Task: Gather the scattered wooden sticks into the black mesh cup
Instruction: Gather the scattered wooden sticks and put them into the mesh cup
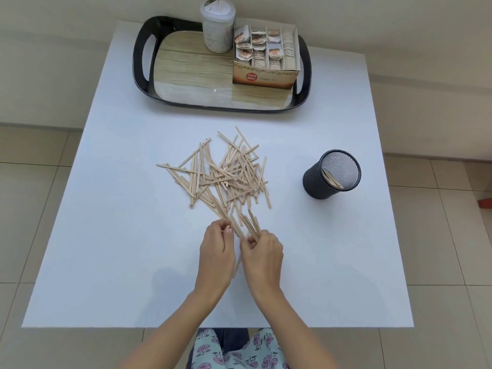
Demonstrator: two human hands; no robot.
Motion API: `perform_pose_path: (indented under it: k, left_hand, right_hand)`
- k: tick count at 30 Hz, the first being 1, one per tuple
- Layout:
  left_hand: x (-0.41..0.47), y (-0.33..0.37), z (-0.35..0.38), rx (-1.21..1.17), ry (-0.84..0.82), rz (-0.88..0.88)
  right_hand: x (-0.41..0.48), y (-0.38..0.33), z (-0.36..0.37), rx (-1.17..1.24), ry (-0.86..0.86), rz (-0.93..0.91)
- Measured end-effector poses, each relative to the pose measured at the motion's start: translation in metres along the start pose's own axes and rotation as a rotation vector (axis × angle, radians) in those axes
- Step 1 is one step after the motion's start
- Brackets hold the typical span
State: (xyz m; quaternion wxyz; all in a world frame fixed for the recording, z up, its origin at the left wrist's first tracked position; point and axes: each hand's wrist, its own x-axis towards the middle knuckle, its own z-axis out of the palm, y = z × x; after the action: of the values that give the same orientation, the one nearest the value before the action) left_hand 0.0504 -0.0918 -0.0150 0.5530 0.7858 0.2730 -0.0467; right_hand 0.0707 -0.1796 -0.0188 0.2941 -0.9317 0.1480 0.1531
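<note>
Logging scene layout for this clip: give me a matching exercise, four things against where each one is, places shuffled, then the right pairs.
Things:
1. black mesh cup
2. tea bag box
3. pile of wooden sticks
4. small bundle of sticks

Places:
A. on the black tray, next to a white canister
B. held between the left hand and right hand
C. spread over the middle of the white table
D. upright on the table's right side, a few sticks inside

Pairs: 1-D, 2-A, 3-C, 4-B
</note>
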Motion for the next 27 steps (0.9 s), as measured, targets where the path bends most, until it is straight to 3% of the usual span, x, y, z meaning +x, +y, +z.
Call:
perform_pose_path:
  k: [8,13,17,21,27]
  left_hand:
    - [0.004,-0.010,-0.007,0.247,0.118,0.187]
    - [0.011,-0.023,-0.021,0.403,0.197,0.201]
    - [0.011,-0.027,-0.022,0.342,0.140,0.212]
    - [0.010,-0.024,-0.020,0.258,0.115,0.233]
    - [0.012,-0.021,-0.020,0.113,0.082,0.181]
  right_hand:
    - [0.010,-0.009,-0.003,-0.044,0.004,-0.021]
    - [0.014,-0.018,-0.004,-0.095,0.031,-0.163]
    - [0.017,-0.032,0.004,-0.142,-0.101,-0.105]
    - [0.013,-0.036,0.015,-0.117,-0.094,-0.171]
    - [0.017,-0.040,0.022,-0.360,-0.053,-0.212]
